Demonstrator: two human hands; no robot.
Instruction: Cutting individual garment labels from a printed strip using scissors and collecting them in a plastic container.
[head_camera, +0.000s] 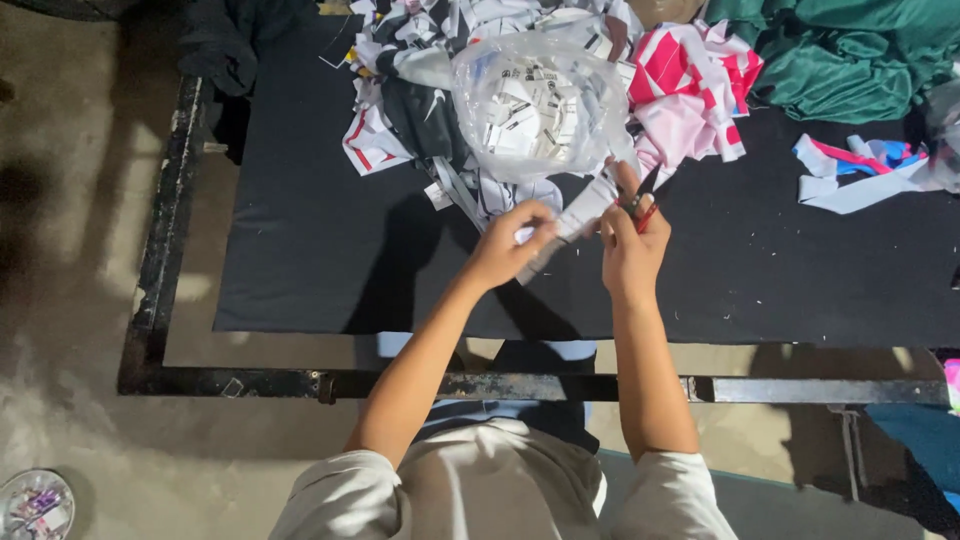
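Label strip (583, 212), white and narrow, sits at the centre of the frame, stretched between my two hands over the black counter (300, 260). My left hand (505, 245) pinches its lower end, grip pressed together on it; my right hand (632, 245) is closed around small red-handled scissors (641, 212) at the strip's upper part. Judging by the heap, much sorting is left: a big pile of white and black scraps (420, 90) fills the upper middle, with green cloth (840, 55) at upper right. A clear bag of cut labels (535, 105) lies just above my hands, crowding them. Pink-and-white fabric (690, 85) lies beside it.
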